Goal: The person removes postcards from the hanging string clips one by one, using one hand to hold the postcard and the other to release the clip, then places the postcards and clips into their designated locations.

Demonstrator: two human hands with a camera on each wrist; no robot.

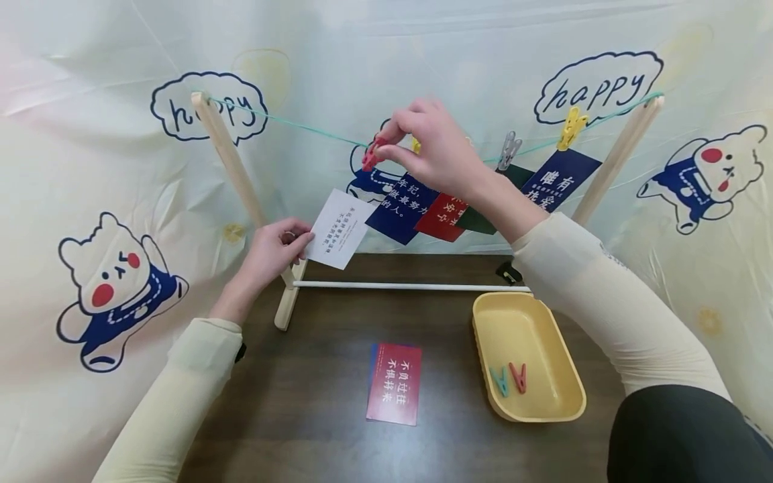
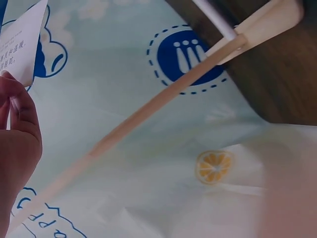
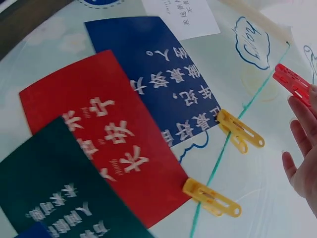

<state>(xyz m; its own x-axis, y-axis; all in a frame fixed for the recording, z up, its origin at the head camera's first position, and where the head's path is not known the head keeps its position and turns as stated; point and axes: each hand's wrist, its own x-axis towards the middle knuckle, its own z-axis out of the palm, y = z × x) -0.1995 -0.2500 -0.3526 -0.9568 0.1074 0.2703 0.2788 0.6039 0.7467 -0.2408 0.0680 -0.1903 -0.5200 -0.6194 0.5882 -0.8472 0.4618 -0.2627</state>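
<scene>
White card (image 1: 340,229) sits below the line (image 1: 290,123), its long axis leaning up-right, pinched by your left hand (image 1: 274,248), the nearer one, at its lower left, and lies down-left of the red peg (image 1: 371,155) your right hand (image 1: 431,144) pinches.

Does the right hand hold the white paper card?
No, the left hand pinches the white card; the right hand pinches a red plastic clothespin.
</scene>
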